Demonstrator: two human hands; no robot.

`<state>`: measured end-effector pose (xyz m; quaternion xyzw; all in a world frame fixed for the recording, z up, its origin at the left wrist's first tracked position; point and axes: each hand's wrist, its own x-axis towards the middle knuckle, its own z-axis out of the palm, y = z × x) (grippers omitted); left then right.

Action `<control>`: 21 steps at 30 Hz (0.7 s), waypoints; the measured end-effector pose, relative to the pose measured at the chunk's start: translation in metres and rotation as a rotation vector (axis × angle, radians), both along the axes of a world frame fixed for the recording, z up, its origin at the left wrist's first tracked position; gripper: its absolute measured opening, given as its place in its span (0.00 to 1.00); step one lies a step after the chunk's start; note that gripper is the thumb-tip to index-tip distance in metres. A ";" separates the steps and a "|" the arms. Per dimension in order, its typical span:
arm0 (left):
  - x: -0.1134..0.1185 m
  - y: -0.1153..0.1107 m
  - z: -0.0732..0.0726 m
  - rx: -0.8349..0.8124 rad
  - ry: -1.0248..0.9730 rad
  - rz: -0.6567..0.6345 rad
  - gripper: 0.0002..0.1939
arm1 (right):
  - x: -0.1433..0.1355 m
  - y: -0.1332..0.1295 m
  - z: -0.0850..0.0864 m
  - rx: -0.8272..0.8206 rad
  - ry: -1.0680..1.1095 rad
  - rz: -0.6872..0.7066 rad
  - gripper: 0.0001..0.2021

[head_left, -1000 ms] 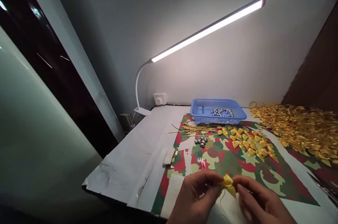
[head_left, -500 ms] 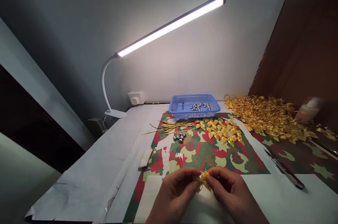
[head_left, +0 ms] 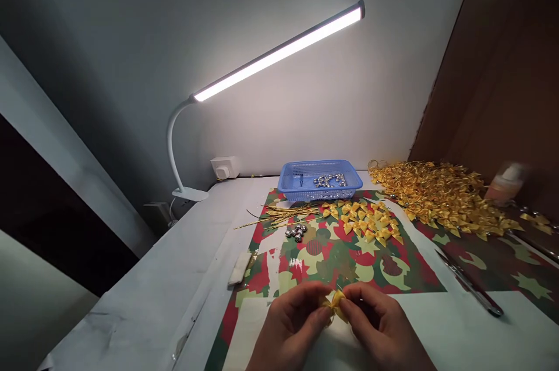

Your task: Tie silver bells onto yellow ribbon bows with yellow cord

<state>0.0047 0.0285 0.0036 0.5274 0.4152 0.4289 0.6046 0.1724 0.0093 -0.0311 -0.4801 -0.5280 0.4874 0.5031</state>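
A small yellow ribbon bow (head_left: 336,303) is pinched between my two hands, above the white sheet at the table's near edge. My left hand (head_left: 293,321) grips its left side with thumb and forefinger. From the other side my right hand (head_left: 375,318) does the same. A thin strand sticks up beside the bow's knot. Beyond my hands, loose yellow bows (head_left: 371,221) lie on the patterned paper (head_left: 345,260). To their left are several small silver bells (head_left: 297,233) and a bundle of gold cords (head_left: 290,215).
A blue basket (head_left: 320,189) with silver bells stands by the wall. Right of it rises a large heap of finished-looking yellow bows (head_left: 445,196), near a pump bottle (head_left: 504,184). Tweezers (head_left: 471,285) lie at right, a white pad (head_left: 240,269) at left. A lamp (head_left: 279,56) shines overhead.
The camera view has tilted slightly upward, so the scene sits a little lower. Both hands keep hold of the bow, with hardly any shift in their fingers.
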 end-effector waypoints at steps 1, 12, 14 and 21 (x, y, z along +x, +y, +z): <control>-0.001 0.001 -0.002 0.002 -0.002 0.006 0.10 | -0.001 0.000 0.000 0.005 -0.002 0.001 0.20; -0.001 0.000 -0.009 0.078 0.035 0.022 0.07 | -0.003 0.002 -0.002 0.010 -0.055 0.002 0.22; -0.001 0.000 -0.009 0.091 0.035 0.026 0.06 | -0.004 0.002 -0.002 0.012 -0.059 -0.001 0.22; -0.003 0.001 -0.005 0.082 0.057 0.006 0.06 | -0.003 0.002 0.000 0.024 -0.073 0.002 0.21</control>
